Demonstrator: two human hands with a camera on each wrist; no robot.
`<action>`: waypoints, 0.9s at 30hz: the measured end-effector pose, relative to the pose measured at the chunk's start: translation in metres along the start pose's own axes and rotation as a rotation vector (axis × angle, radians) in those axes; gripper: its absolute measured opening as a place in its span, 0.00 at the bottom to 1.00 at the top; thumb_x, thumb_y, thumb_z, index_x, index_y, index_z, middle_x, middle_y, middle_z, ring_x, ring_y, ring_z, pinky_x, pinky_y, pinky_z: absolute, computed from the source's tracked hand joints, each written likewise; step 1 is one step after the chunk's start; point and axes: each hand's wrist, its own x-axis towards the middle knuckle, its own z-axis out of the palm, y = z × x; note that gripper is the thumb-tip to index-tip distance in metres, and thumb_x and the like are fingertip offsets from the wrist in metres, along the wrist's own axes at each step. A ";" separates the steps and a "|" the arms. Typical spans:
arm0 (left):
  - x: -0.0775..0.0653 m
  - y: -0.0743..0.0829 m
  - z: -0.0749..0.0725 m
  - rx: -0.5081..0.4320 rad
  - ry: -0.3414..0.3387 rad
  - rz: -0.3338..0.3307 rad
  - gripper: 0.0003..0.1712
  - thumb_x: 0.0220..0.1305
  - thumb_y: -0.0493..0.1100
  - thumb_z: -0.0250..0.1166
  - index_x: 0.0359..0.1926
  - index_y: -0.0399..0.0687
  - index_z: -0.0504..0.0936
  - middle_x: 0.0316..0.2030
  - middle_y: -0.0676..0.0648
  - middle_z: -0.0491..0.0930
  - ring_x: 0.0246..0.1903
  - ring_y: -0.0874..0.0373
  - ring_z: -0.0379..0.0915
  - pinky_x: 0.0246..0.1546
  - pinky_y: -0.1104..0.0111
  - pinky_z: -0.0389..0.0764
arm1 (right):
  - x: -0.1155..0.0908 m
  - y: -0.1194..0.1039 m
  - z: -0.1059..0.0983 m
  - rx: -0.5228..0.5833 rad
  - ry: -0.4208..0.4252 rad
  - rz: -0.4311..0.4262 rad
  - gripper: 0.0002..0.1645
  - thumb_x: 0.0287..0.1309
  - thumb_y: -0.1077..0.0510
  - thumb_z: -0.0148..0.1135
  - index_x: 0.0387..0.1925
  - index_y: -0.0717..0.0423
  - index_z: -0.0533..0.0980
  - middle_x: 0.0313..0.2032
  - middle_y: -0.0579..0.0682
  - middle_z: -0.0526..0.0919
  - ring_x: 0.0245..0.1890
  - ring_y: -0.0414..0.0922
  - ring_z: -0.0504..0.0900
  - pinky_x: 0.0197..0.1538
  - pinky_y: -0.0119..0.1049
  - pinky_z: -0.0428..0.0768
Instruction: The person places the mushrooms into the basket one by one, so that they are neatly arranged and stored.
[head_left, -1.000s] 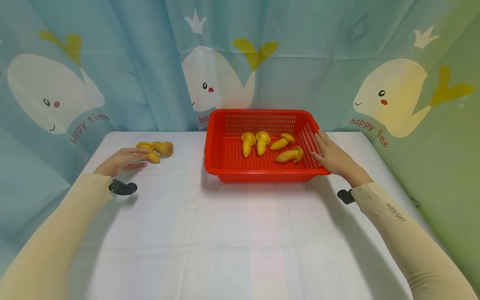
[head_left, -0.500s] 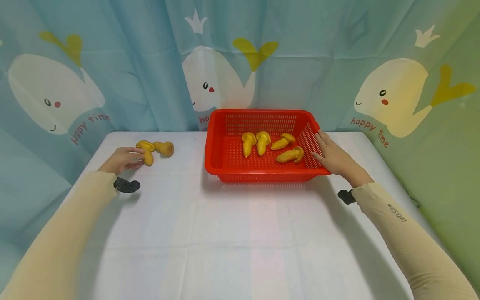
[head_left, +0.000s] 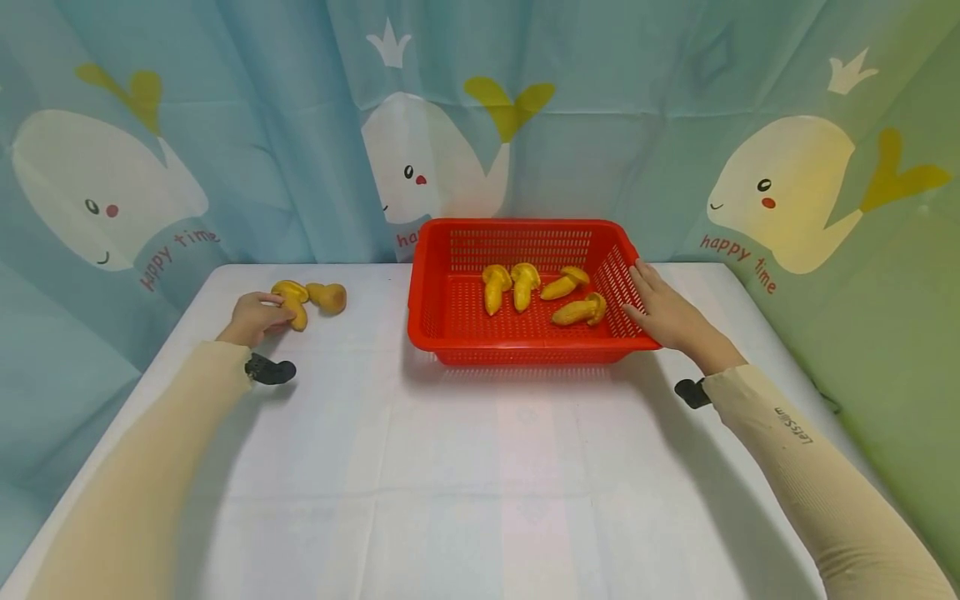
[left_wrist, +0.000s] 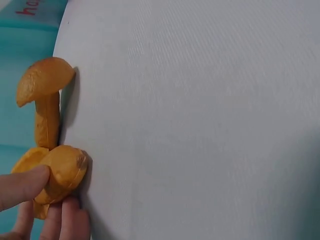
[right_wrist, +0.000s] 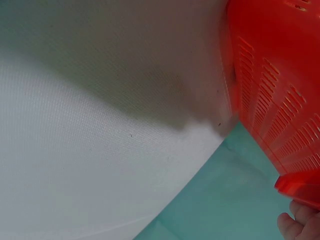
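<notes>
On the back left of the table, my left hand pinches a yellow toy mushroom by its stem. In the left wrist view, the thumb presses one side of this mushroom, with the other fingers beneath it. A second toy mushroom lies right beside it, its rounded brown-yellow cap showing in the left wrist view. My right hand rests on the right rim of a red plastic basket, fingers extended along it and thumb spread inward.
Several yellow toy mushrooms lie inside the basket, which stands at the back middle of the white-covered table. Directly behind the table hangs a blue-green curtain with whale prints. Another stretch of curtain borders the right side.
My left hand has moved right and closed its fingers on the nearer mushroom, whose stem has swung to point toward me. The right hand and the basket stay put.
</notes>
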 end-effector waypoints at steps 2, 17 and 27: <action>0.001 0.001 0.001 0.000 0.022 -0.040 0.36 0.62 0.35 0.59 0.67 0.29 0.53 0.53 0.39 0.65 0.26 0.71 0.67 0.41 0.78 0.81 | 0.000 0.001 0.001 0.015 0.006 -0.007 0.43 0.67 0.51 0.46 0.70 0.70 0.40 0.72 0.67 0.37 0.73 0.62 0.38 0.71 0.61 0.46; 0.000 -0.002 -0.001 0.035 -0.030 -0.068 0.38 0.65 0.38 0.56 0.70 0.29 0.49 0.69 0.32 0.54 0.27 0.74 0.66 0.37 0.83 0.79 | 0.002 0.001 0.000 -0.024 -0.019 0.008 0.44 0.67 0.52 0.46 0.70 0.70 0.39 0.72 0.68 0.37 0.73 0.62 0.39 0.71 0.59 0.46; -0.004 -0.006 -0.010 0.033 -0.057 -0.054 0.35 0.68 0.37 0.52 0.70 0.32 0.49 0.70 0.33 0.53 0.31 0.72 0.65 0.38 0.84 0.78 | 0.002 0.002 0.000 -0.024 -0.019 0.013 0.44 0.67 0.52 0.46 0.71 0.70 0.38 0.72 0.67 0.36 0.73 0.62 0.38 0.71 0.60 0.46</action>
